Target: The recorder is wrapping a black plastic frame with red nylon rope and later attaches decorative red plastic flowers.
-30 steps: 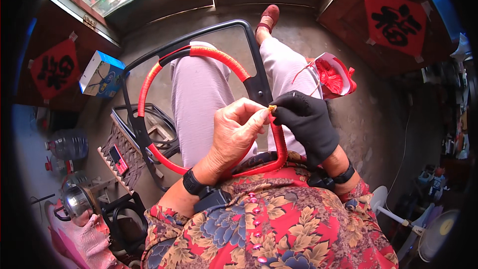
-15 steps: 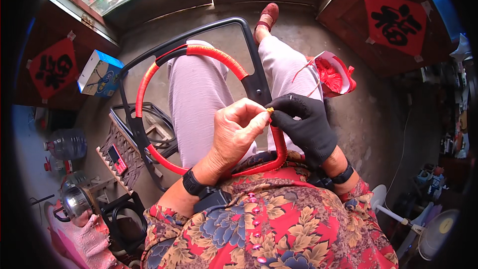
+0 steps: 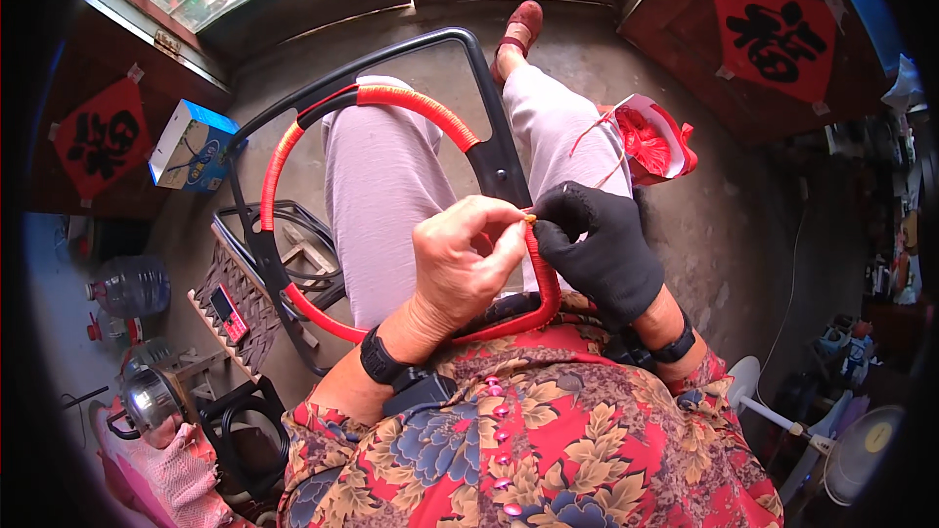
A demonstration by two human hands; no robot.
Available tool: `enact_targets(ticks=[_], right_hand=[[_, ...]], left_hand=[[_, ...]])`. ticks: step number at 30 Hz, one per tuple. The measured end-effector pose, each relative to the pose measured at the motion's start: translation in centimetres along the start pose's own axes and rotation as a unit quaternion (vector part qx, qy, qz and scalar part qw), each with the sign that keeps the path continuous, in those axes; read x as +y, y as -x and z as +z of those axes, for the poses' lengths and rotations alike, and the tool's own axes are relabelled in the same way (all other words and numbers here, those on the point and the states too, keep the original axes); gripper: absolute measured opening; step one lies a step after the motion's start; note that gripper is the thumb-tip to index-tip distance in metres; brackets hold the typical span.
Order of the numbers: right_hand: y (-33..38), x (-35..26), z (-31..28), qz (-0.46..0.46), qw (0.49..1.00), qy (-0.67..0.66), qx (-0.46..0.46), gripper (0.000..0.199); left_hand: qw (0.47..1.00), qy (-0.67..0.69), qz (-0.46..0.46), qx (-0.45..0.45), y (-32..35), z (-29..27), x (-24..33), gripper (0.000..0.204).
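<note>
A black frame with a ring wrapped in red cord (image 3: pixel 293 137) rests across my lap. My left hand (image 3: pixel 455 264), bare, pinches a small tan tip of the cord at the ring's right side. My right hand (image 3: pixel 597 249), in a black glove, grips the wrapped ring (image 3: pixel 543 279) right beside it, fingertips touching the same spot. A thin red strand (image 3: pixel 597 132) runs from my hands toward a red bag (image 3: pixel 650 142) on the floor at the right.
A blue and white box (image 3: pixel 191 147) lies at the left, with a water bottle (image 3: pixel 132 284), a metal kettle (image 3: pixel 152 396) and black frames (image 3: pixel 293 244) on the floor. A white fan (image 3: pixel 861 440) stands at the lower right. Red paper squares hang on both doors.
The frame has shifted slightly in my lap and my hands have stayed pinched together at the ring's right side, working the cord.
</note>
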State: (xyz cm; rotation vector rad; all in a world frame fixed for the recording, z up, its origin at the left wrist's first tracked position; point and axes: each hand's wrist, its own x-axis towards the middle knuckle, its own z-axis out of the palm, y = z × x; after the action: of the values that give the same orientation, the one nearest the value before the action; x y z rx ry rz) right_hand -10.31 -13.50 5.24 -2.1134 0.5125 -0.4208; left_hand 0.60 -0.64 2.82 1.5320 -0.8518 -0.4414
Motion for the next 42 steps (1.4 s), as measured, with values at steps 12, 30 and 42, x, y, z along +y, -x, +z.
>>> enact_targets(ticks=[12,30,42], right_hand=[[-0.1,1.3,-1.2,0.013,0.996,-0.018,0.088,0.006],[-0.4,0.5,-1.1,0.119,0.984,-0.129,-0.022,0.008],[-0.5,-0.5,-1.6,0.217,0.947,-0.230,-0.050,0.011]], left_hand=[[0.967,0.189,-0.168,-0.016,-0.1,-0.4,-0.3,0.003],[0.929,0.320,-0.186,-0.002,-0.3,-0.5,-1.2,0.003],[0.944,0.283,-0.167,-0.019,-0.4,-0.4,0.0,0.021]])
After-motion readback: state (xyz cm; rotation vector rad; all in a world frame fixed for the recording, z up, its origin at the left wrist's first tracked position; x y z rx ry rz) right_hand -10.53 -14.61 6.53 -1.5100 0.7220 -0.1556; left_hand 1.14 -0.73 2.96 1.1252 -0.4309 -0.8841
